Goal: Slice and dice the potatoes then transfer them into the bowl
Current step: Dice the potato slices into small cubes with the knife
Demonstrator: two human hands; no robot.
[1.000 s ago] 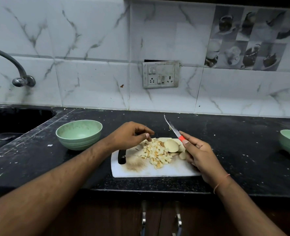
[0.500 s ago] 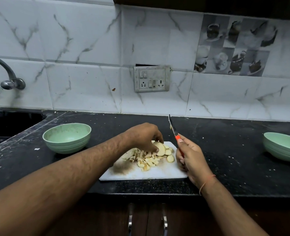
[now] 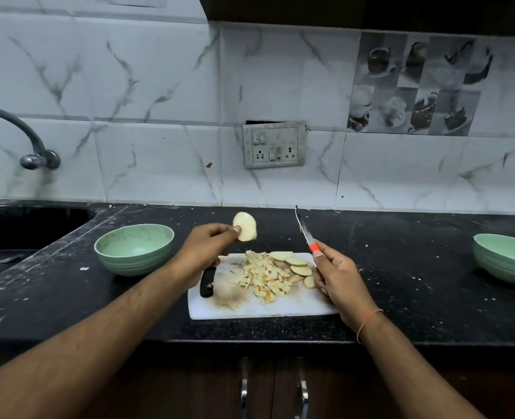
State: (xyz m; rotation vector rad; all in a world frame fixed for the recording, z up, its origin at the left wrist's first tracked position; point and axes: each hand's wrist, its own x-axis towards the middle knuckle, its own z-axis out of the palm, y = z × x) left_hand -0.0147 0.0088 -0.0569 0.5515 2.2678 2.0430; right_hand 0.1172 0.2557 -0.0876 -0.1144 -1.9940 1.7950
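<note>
Left hand (image 3: 205,249) pinches potato piece (image 3: 244,226) above board's (image 3: 265,309) far left; right hand (image 3: 336,275) grips knife (image 3: 306,234). Piece looks firm, wet, likely slippery: hold by edges, flat face down.

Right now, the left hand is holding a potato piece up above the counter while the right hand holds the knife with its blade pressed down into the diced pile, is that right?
Not quite. In the head view the right hand holds the knife with its blade raised, pointing up and away, clear of the diced pile. The left hand does hold a potato piece above the counter.
</note>
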